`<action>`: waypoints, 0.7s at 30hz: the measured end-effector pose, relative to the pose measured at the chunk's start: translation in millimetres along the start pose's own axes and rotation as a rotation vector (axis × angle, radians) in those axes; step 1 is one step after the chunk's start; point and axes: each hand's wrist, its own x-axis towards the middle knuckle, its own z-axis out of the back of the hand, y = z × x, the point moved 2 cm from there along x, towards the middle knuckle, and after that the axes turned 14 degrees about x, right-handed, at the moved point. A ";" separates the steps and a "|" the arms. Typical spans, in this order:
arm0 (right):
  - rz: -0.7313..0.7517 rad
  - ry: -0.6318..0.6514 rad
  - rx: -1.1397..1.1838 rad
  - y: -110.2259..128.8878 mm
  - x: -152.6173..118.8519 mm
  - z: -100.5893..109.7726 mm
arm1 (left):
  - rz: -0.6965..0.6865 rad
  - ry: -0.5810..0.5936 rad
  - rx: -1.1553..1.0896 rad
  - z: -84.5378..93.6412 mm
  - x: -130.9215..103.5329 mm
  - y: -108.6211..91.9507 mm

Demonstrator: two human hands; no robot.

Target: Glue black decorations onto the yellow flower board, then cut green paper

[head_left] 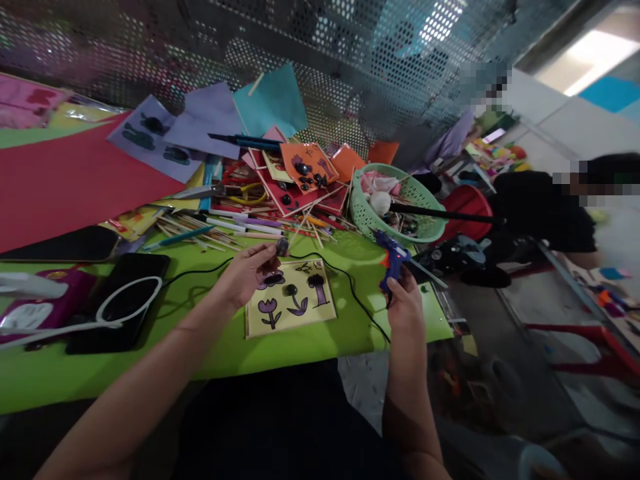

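Blue plastic glue gun with orange trim (395, 260) is grasped in the right hand (407, 303); can't tell if the trigger's squeezed. Left hand (250, 270) pinches a small dark rounded piece (283, 247) near the far edge of the yellow rectangular card with purple flower drawings (285, 310), on the green-covered table (225, 353). Best practice: hot tip clear of fingertips, piece held by its rim, thin black cord (353, 283) slack and off the card.
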 end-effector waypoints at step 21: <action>-0.037 0.661 0.042 30.1 -26.5 -73.0 | -0.045 0.090 -0.137 -3.8 -3.2 -4.0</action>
